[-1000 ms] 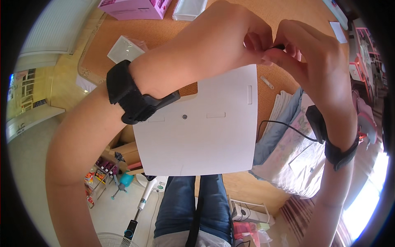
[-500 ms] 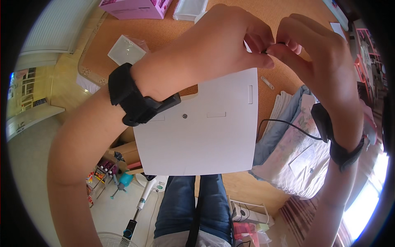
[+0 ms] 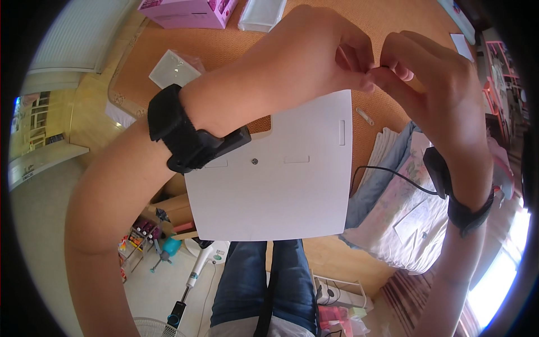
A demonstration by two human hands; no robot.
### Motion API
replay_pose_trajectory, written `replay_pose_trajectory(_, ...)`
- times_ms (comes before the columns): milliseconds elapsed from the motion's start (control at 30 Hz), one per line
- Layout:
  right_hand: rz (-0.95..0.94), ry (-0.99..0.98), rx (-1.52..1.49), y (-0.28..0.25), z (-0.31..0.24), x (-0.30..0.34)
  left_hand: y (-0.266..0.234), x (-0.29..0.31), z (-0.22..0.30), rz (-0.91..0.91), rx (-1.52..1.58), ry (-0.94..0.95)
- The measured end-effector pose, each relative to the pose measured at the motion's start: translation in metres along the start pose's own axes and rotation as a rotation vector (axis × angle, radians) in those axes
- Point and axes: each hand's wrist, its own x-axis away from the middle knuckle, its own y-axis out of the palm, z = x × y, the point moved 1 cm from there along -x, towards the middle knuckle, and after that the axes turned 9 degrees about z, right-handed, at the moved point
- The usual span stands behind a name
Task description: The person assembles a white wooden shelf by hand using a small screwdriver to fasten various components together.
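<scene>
Above the far edge of a white board point(image 3: 269, 196), my hands meet fingertip to fingertip. My left hand point(image 3: 320, 53) is closed in a pinch, with thumb and curled fingers touching the tips of the right. Also pinching is my right hand point(image 3: 443, 84), its thumb and forefinger together. A speck of something dark shows at the right fingertips, too small and covered to name. Thin rectangular slots mark the board, and a small dark round piece point(image 3: 255, 161) sits on its surface. A black strap goes round each wrist.
The board lies over the near part of an orange-brown woven tabletop point(image 3: 236, 53). A pink box point(image 3: 188, 12), white trays point(image 3: 174, 70) and a small white strip point(image 3: 365, 116) lie on it. Folded floral bedding point(image 3: 401, 219) is at the right, with a black cable point(image 3: 393, 170) across it.
My right hand has dropped slightly. The dark bit between the fingertips is now more covered. The board appears shifted a touch to the right in view.
</scene>
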Motion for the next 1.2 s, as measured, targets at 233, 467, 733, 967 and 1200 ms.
replay_pose_trajectory(233,0.026,-0.041,0.072,0.005,-0.003,0.0,0.002,-0.001,-0.003,0.002,-0.121,0.127)
replay_pose_trajectory(467,0.017,-0.043,0.107,0.001,-0.005,-0.004,0.014,-0.004,-0.01,0.092,-0.283,0.11)
replay_pose_trajectory(733,0.101,-0.082,0.15,0.004,-0.001,-0.001,0.015,-0.003,-0.02,0.11,-0.178,0.126)
replay_pose_trajectory(967,0.118,-0.11,0.213,0.007,-0.006,0.0,0.016,-0.003,-0.01,0.07,-0.261,0.063)
replay_pose_trajectory(1200,0.026,-0.058,0.276,0.001,-0.003,0.003,0.017,-0.004,-0.02,0.056,-0.243,0.114)
